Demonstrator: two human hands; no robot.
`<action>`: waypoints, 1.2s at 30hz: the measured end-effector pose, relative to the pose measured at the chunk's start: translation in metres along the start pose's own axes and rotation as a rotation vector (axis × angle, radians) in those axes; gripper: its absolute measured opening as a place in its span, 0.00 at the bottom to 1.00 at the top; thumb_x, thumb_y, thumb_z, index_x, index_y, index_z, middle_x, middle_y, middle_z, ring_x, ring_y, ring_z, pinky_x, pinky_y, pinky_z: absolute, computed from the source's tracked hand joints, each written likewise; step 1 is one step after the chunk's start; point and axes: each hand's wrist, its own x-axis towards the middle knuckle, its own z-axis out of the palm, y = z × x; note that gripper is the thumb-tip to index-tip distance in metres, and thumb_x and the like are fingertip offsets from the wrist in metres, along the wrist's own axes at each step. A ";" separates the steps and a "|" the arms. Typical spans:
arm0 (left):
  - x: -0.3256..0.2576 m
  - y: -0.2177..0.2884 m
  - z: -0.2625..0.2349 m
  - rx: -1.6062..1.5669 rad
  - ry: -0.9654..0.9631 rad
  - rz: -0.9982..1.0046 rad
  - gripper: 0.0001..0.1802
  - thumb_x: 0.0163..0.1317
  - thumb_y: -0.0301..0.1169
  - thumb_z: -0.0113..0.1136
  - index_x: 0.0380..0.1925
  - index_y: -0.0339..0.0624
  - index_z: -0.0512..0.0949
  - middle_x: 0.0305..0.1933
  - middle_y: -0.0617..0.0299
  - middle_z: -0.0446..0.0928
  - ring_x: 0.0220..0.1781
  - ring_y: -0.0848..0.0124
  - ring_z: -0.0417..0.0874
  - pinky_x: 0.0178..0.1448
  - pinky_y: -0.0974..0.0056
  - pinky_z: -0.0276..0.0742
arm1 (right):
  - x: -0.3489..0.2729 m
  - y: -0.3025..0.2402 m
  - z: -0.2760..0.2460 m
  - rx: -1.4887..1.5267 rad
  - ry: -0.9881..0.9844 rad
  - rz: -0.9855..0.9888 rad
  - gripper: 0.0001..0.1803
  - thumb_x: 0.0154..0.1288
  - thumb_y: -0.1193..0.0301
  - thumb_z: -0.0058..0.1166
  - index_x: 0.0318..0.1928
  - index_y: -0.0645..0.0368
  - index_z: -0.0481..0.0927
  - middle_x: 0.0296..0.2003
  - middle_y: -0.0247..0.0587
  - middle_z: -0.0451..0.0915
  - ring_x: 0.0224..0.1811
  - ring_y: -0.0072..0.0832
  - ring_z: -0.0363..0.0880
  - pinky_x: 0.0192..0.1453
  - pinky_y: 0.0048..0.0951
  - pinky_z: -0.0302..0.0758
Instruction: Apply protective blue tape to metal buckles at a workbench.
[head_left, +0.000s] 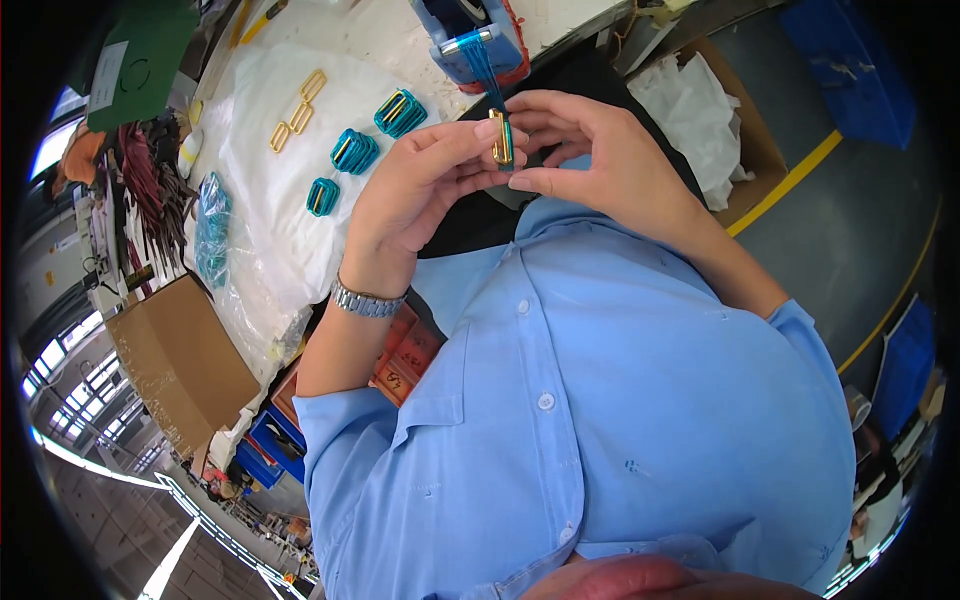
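In front of my chest, my left hand [425, 175] pinches a small gold slider buckle [497, 140] between thumb and fingers. My right hand [600, 145] curls around its other side, fingertips against the buckle and the teal film on it. Strands of teal film [485, 70] run up from the buckle to a blue tape dispenser [455, 55] at the bench edge. Left of my hands lie three teal-wrapped buckle bundles: a larger one [400, 113], a middle one [355, 151] and a small one [322, 197]. Beyond them are several bare gold buckles [301, 117].
White sheeting [265, 200] covers part of the bench. A clear bag of teal pieces [212, 230] lies at its left, above a brown carton [185, 355]. At the right, another carton [745, 130] holds white wrapping [690, 120]. A yellow knife [262, 20] lies at the far left.
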 end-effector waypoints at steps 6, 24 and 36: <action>0.014 0.009 -0.004 -0.084 -0.040 -0.127 0.22 0.79 0.44 0.66 0.58 0.36 0.86 0.54 0.55 0.90 0.53 0.67 0.91 0.65 0.58 0.85 | 0.021 0.004 0.006 0.196 0.001 -0.108 0.34 0.65 0.68 0.78 0.68 0.68 0.80 0.51 0.44 0.91 0.50 0.28 0.91 0.59 0.31 0.87; -0.001 -0.005 0.012 -0.002 0.040 0.019 0.22 0.78 0.44 0.66 0.51 0.33 0.88 0.44 0.56 0.91 0.44 0.70 0.93 0.55 0.64 0.90 | 0.020 -0.008 0.024 0.119 0.136 -0.101 0.21 0.68 0.72 0.72 0.56 0.70 0.84 0.42 0.44 0.93 0.46 0.27 0.93 0.53 0.28 0.87; 0.002 -0.024 -0.003 -0.298 -0.191 0.073 0.16 0.83 0.36 0.58 0.55 0.33 0.84 0.51 0.58 0.88 0.51 0.67 0.90 0.65 0.56 0.86 | 0.014 -0.021 0.017 0.013 0.052 -0.111 0.26 0.67 0.71 0.71 0.63 0.70 0.83 0.44 0.47 0.93 0.45 0.30 0.93 0.56 0.30 0.87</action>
